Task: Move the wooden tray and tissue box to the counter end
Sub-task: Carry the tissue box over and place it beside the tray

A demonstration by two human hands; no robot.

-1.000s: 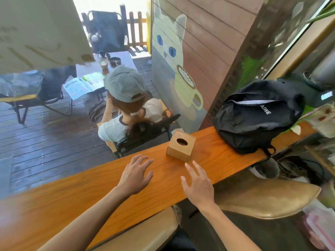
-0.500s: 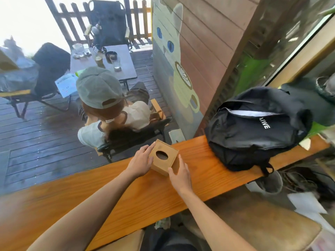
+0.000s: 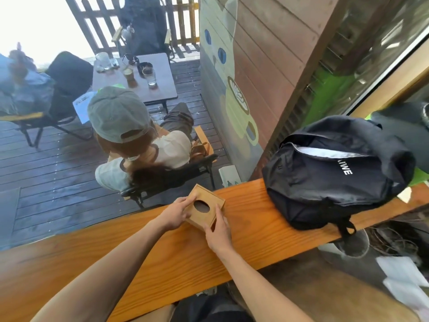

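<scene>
A small wooden tissue box [image 3: 206, 198] with an oval hole in its top sits near the far edge of the long orange wooden counter [image 3: 144, 259]. My left hand [image 3: 175, 213] grips the box's left side. My right hand [image 3: 218, 228] holds its near right corner. Both hands are closed on the box. No wooden tray is in view.
A black backpack [image 3: 336, 173] lies on the counter just right of the box. Beyond the counter a person in a grey cap [image 3: 118, 115] sits in a chair on the deck, by a small table [image 3: 137, 82] with glasses. A brown stool [image 3: 325, 289] stands near right.
Both hands reached forward from the counter to the tissue box and closed on its sides. The view has tilted down and moved closer.
</scene>
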